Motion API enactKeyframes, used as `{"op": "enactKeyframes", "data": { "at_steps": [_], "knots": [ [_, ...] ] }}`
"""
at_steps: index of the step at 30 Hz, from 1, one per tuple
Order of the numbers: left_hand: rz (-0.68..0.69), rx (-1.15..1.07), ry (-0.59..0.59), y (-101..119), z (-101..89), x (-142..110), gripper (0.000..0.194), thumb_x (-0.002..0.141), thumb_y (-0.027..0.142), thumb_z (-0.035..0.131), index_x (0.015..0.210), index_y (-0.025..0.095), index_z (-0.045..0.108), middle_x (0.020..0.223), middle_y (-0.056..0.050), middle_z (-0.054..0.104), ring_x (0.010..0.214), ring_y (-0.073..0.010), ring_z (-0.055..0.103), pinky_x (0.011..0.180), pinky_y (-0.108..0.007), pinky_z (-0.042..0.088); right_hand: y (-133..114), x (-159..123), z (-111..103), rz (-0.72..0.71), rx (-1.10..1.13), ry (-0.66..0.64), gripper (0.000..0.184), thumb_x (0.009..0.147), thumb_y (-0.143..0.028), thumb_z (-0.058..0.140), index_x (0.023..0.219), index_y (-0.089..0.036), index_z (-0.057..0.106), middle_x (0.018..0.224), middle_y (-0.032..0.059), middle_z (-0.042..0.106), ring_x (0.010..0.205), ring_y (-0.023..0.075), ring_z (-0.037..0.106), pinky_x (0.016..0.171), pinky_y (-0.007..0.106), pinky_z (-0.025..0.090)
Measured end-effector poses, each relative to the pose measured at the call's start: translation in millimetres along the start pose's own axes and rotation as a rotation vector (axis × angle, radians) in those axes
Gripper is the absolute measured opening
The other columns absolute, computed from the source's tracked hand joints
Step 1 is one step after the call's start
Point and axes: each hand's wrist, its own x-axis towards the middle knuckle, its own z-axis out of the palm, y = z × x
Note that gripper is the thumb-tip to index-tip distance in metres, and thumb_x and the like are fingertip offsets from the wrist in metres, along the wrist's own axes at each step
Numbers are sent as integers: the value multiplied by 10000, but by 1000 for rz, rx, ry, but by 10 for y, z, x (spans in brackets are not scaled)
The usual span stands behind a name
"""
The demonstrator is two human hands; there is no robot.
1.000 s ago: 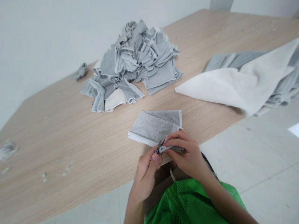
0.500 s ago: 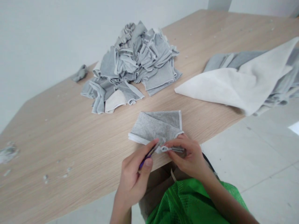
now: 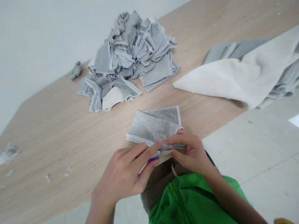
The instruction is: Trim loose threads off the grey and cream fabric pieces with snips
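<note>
A folded grey cloth piece (image 3: 154,124) with white stitched edging lies at the table's front edge. My left hand (image 3: 128,169) is closed around purple-handled thread snips (image 3: 153,159). Their silver blade end points right, at the cloth's near edge, and most of the tool is hidden by my fingers. My right hand (image 3: 188,147) pinches the near right corner of the cloth between thumb and fingers. The tips of both hands are close together there.
A heap of grey cloth pieces (image 3: 140,56) stands at the back of the wooden table (image 3: 70,130). To the right, a white cloth (image 3: 233,77) covers more grey cloths. A small grey scrap (image 3: 75,71) lies near the far edge, and lint (image 3: 9,152) at the left.
My left hand has turned flatter, and the snips now point right rather than up and away. The right hand keeps its pinch on the cloth. The view has shifted slightly.
</note>
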Motion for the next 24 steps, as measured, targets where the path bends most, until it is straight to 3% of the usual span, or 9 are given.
{"op": "enactKeyframes", "data": {
  "at_steps": [5,13,24],
  "knots": [
    [11,47,93,-16,11,3,380,944,230,630,1317,159,617,921,-47,704,645,-150,634,552,-292,508,-8,3,-6,12,-2,-10,199,801,-85,666,898,-226,767,782,5,772,721,159,605,718,327,480],
    [15,15,90,-39,75,-29,411,929,214,658,1331,147,610,909,-37,687,628,-135,617,539,-281,492,-16,-1,-7,47,25,-6,232,780,-64,658,904,-217,780,749,7,743,712,154,599,678,302,493],
    [22,-4,172,-69,170,-94,417,904,171,695,1314,138,627,959,-57,696,660,-114,634,587,-256,506,-29,0,-40,169,51,-34,128,789,-142,711,867,-219,779,736,20,702,689,158,624,649,306,518]
  ]
}}
